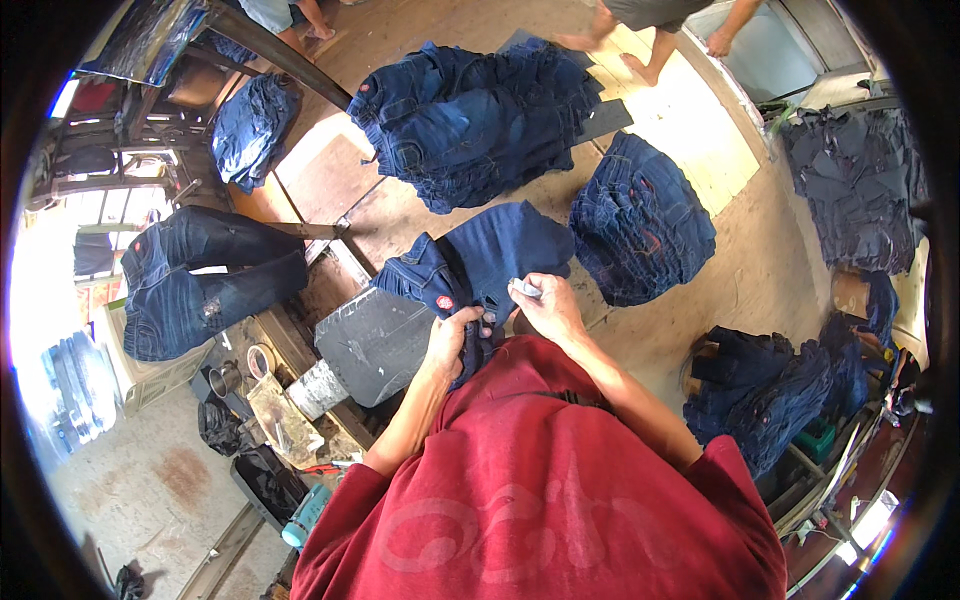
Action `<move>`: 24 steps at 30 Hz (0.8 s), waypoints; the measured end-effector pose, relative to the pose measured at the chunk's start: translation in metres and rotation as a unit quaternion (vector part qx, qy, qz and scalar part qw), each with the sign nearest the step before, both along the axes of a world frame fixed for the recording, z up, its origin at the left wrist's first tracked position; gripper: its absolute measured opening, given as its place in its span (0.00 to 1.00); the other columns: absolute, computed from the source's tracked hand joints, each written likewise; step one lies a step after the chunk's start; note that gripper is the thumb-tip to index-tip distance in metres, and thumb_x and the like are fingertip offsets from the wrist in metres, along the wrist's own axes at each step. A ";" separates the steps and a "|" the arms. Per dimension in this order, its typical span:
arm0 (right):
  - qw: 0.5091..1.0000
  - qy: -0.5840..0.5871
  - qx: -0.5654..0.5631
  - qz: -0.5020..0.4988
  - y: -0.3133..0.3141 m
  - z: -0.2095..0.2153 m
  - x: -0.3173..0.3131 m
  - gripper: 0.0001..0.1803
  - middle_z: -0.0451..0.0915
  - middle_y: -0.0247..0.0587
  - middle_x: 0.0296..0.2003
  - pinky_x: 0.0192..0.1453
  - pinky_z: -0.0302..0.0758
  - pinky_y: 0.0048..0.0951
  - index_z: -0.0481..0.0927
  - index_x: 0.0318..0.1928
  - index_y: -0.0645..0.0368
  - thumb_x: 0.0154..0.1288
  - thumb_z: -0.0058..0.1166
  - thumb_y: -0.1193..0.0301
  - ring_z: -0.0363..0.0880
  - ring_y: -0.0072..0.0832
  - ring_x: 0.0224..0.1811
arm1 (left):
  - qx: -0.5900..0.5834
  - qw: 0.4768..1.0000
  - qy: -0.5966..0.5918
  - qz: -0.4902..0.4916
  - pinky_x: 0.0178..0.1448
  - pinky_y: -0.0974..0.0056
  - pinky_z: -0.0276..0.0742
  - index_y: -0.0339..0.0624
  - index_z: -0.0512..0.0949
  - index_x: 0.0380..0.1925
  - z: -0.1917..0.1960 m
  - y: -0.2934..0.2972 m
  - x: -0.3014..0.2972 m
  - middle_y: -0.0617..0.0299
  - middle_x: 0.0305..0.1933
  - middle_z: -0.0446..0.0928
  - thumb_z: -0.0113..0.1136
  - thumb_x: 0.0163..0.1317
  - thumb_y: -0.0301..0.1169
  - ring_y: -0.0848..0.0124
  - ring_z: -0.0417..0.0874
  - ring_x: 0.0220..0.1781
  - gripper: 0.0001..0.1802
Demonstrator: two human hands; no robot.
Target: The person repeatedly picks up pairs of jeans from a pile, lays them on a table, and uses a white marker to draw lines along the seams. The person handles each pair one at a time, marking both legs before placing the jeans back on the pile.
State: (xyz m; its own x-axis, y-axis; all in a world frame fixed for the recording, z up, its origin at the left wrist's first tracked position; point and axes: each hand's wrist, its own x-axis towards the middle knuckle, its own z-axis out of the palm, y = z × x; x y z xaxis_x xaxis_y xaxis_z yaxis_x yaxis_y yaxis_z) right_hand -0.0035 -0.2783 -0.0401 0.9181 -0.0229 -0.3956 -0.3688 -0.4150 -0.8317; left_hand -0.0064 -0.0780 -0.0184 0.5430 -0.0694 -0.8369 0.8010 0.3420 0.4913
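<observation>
I see both arms reach up from the red shirt (590, 480). L hand (455, 345) is pinched on the jeans (512, 240), mid frame. R hand (556, 312), just beside, is pinched on a white bit (527, 289). Big pile (475, 120), top ctr, & side pile (642, 225), ctr right, block the way. Board (372, 335) edge is nr L hand. Bare floor (760, 275) gives room, mid right.

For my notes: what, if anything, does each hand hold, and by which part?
Left hand: blue jeans, by bunched cloth near the red patch. Right hand: small pale object, held part unclear.
</observation>
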 end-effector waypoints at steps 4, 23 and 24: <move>1.000 -0.002 -0.022 0.003 0.000 -0.001 -0.001 0.14 0.83 0.48 0.23 0.34 0.76 0.44 0.85 0.32 0.59 0.70 0.70 0.63 0.84 0.43 0.25 | 0.035 0.996 -0.056 -0.059 0.40 0.63 0.83 0.37 0.87 0.39 -0.001 -0.001 0.002 0.57 0.37 0.90 0.68 0.67 0.27 0.67 0.86 0.31 0.05; 0.999 -0.009 -0.034 -0.014 -0.001 0.030 -0.004 0.14 0.84 0.51 0.25 0.36 0.78 0.49 0.80 0.46 0.57 0.72 0.69 0.62 0.85 0.47 0.26 | -0.038 0.996 -0.017 -0.077 0.50 0.62 0.85 0.35 0.89 0.43 0.005 0.018 0.007 0.56 0.42 0.91 0.70 0.61 0.22 0.66 0.89 0.39 0.10; 0.998 -0.017 -0.046 -0.029 0.000 0.039 -0.008 0.16 0.84 0.52 0.25 0.37 0.78 0.49 0.79 0.50 0.57 0.73 0.69 0.62 0.85 0.48 0.26 | -0.047 0.991 -0.058 -0.113 0.52 0.61 0.85 0.34 0.90 0.43 0.004 0.024 0.009 0.56 0.42 0.91 0.70 0.61 0.22 0.66 0.89 0.41 0.11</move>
State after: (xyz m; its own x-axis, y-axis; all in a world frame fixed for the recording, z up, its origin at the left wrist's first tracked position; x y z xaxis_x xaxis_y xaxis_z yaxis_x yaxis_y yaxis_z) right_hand -0.0119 -0.2788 -0.0006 0.9269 -0.1101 -0.3589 -0.3669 -0.4686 -0.8037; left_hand 0.0025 -0.0537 -0.0139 0.5964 -0.2745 -0.7543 0.8027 0.2098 0.5583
